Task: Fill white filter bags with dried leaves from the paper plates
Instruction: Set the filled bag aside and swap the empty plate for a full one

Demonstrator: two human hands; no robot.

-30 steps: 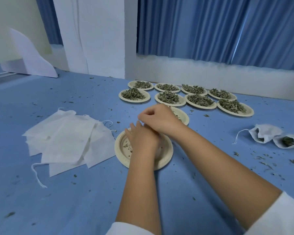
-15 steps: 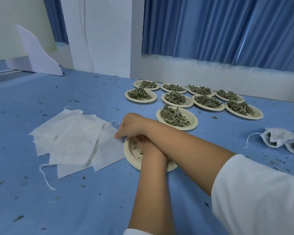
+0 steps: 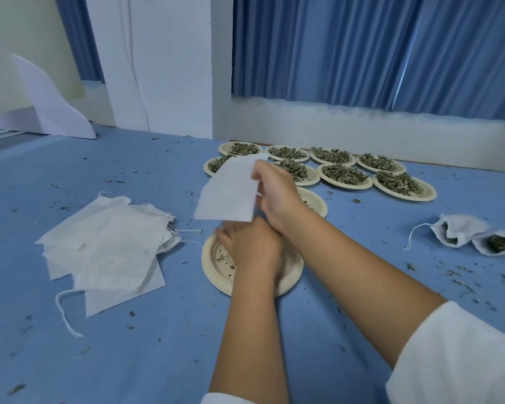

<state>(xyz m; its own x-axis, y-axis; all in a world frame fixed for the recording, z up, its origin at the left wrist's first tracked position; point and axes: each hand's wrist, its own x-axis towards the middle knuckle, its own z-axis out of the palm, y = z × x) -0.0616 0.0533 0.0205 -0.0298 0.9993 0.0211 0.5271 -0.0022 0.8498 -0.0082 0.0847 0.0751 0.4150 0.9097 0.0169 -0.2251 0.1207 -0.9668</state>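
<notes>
While the right hand (image 3: 274, 196) pinches one empty white filter bag (image 3: 231, 191) by its right edge and holds it up above the blue surface (image 3: 129, 360), the left hand (image 3: 251, 249) sits palm-down over a nearly empty paper plate (image 3: 213, 263); fingers curled, can't tell if it grips anything. Bag hangs flat, slightly tilted, just above the left hand and in front of the far plates. Near plate holds only a few leaf crumbs (image 3: 225, 258). Behind the right hand, another plate (image 3: 315, 202) is mostly hidden. Further back, two rows of plates heaped with dried leaves (image 3: 343, 174) sit by the white wall base (image 3: 362, 126), rims touching or nearly so. Left of the near plate: a loose stack of empty bags (image 3: 108, 246), overlapping, drawstrings (image 3: 63, 310) trailing off the near edge. Far right: two filled bags (image 3: 461, 234), lying side by side and touching, leaves showing at the open mouths. Leaf bits scattered all over the surface. Blue curtains (image 3: 362, 48) behind. White sleeves (image 3: 461, 360) at both forearms.
</notes>
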